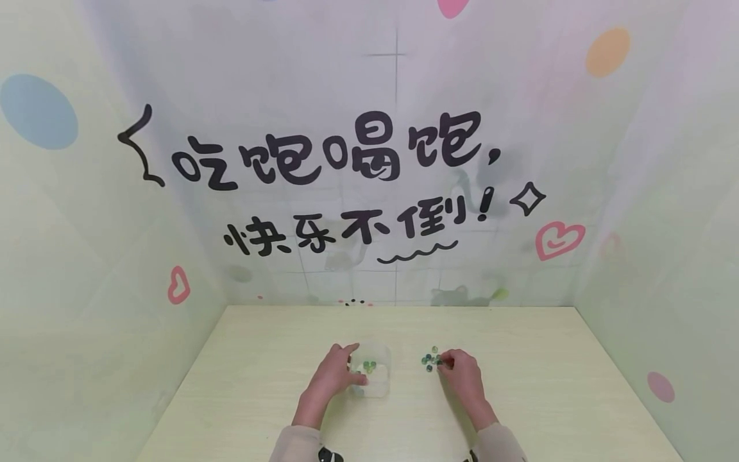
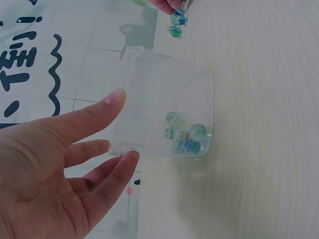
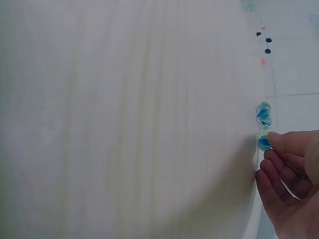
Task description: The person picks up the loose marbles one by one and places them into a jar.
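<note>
A clear plastic box (image 1: 378,388) stands on the table with several green and blue glass marbles (image 2: 192,145) on its bottom. My left hand (image 1: 333,375) is at the box's left side, its thumb and fingers spread and fairly straight along the rim. In the left wrist view, the thumb (image 2: 115,97) and fingertips lie close to that rim; how firmly they touch cannot be told. To the right of the box, a loose cluster of marbles (image 1: 429,360) lies on the table. My right hand (image 1: 464,375) pinches a blue-green marble (image 3: 264,144) at the cluster's edge between thumb and index finger.
The pale wooden tabletop (image 1: 260,385) reaches back to a printed wall sheet (image 1: 346,83) with large black lettering. Similar light sheets stand along the left and right sides. A stretch of bare wood separates the box from the loose marbles.
</note>
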Action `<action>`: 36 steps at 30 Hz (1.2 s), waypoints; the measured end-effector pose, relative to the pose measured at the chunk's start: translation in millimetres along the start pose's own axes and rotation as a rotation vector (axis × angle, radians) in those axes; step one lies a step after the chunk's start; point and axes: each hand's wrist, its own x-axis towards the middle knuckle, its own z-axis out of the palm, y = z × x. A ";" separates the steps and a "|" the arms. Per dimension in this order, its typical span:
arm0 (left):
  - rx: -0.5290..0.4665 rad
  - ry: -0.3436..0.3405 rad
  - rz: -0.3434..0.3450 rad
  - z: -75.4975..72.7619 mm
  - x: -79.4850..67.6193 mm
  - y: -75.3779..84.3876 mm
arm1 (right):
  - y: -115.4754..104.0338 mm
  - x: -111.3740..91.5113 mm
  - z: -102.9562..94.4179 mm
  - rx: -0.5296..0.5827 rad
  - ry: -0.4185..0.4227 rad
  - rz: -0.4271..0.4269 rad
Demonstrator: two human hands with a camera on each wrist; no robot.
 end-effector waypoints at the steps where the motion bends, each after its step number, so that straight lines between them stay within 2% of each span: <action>1: 0.000 0.000 0.000 0.0 0.1 0.0 | 0.1 0.2 0.1 -0.005 -0.001 -0.003; 10: 0.003 0.001 0.007 -0.4 -0.1 -0.2 | -1.2 1.8 0.3 -0.019 -0.007 0.017; 19: 0.008 0.004 0.003 0.2 0.8 -0.2 | -0.8 1.6 2.9 -0.076 -0.005 -0.017; 36: 0.001 0.008 0.009 0.4 0.8 -1.0 | -2.1 -0.8 -0.1 -0.051 0.008 -0.013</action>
